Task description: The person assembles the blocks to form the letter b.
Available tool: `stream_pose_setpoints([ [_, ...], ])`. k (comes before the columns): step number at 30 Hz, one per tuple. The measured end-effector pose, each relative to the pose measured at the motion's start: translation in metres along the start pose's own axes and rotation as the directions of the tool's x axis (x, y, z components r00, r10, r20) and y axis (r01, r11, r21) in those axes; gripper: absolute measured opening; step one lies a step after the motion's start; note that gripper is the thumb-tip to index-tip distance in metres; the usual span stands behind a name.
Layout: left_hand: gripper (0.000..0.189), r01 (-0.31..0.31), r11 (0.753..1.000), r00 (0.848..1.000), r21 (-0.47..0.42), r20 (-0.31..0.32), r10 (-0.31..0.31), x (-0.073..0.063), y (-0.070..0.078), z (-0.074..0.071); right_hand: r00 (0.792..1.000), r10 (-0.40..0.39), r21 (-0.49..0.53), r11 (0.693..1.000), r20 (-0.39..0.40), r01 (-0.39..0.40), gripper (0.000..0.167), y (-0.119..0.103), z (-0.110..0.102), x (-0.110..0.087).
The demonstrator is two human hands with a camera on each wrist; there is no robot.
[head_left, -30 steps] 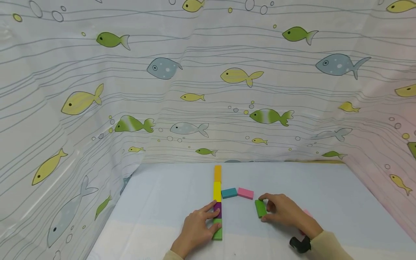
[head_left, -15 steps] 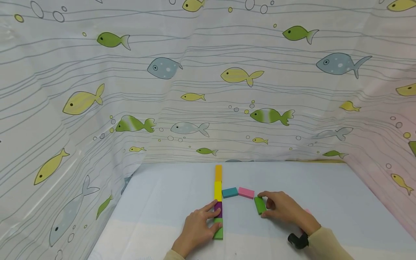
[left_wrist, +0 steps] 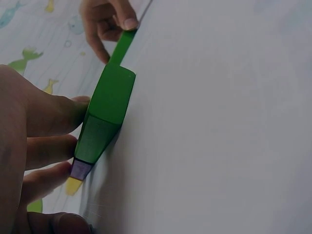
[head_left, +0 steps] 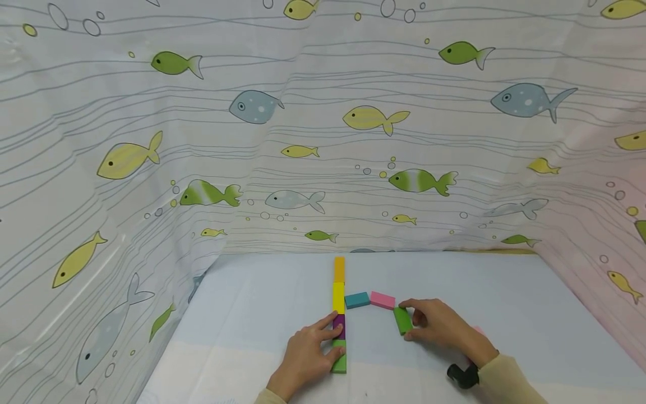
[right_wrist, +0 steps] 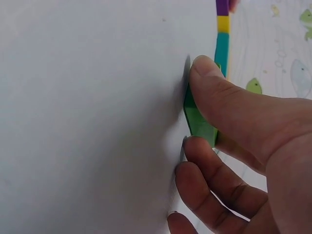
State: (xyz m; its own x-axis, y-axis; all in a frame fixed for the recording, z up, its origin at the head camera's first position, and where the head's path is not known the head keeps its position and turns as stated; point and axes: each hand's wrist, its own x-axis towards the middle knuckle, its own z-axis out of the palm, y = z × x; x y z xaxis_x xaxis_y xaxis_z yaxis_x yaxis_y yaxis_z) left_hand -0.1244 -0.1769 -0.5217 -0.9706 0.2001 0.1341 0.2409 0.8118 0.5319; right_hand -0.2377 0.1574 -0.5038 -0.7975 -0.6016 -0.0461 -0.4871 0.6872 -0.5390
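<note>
My left hand (head_left: 307, 353) rests on a straight column of blocks, thumb on the light green block (head_left: 340, 366) and fingertips at the purple block (head_left: 341, 320). Beyond these, the column continues with a yellow block (head_left: 338, 297) and an orange block (head_left: 340, 269). A teal block (head_left: 357, 300) branches right from the yellow one, followed by a pink block (head_left: 382, 299). Between thumb and index finger, my right hand (head_left: 439, 322) pinches a green block (head_left: 403, 321), its far end close by the pink block's right end. In the right wrist view, the thumb partly covers this green block (right_wrist: 201, 124).
Another pink piece (head_left: 478, 330) lies mostly hidden behind the right wrist. A black device (head_left: 462, 376) sits at that wrist. The white tabletop (head_left: 404, 381) meets a fish-print curtain (head_left: 323, 168) at the back and sides.
The green block in my right hand has shifted slightly left and away from me, closer to the pink block. My left hand has stayed in place on the column.
</note>
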Motion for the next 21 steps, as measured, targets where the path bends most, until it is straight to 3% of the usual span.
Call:
stream_pose_setpoints([
  [21, 0.047, 0.01, 1.0, 1.0, 0.002, 0.012, -0.01, -0.0003, 0.0022, -0.0003, 0.999, -0.044, 0.007, 0.999, 0.012, 0.044, 0.068, 0.0026, 0.0004, -0.0022],
])
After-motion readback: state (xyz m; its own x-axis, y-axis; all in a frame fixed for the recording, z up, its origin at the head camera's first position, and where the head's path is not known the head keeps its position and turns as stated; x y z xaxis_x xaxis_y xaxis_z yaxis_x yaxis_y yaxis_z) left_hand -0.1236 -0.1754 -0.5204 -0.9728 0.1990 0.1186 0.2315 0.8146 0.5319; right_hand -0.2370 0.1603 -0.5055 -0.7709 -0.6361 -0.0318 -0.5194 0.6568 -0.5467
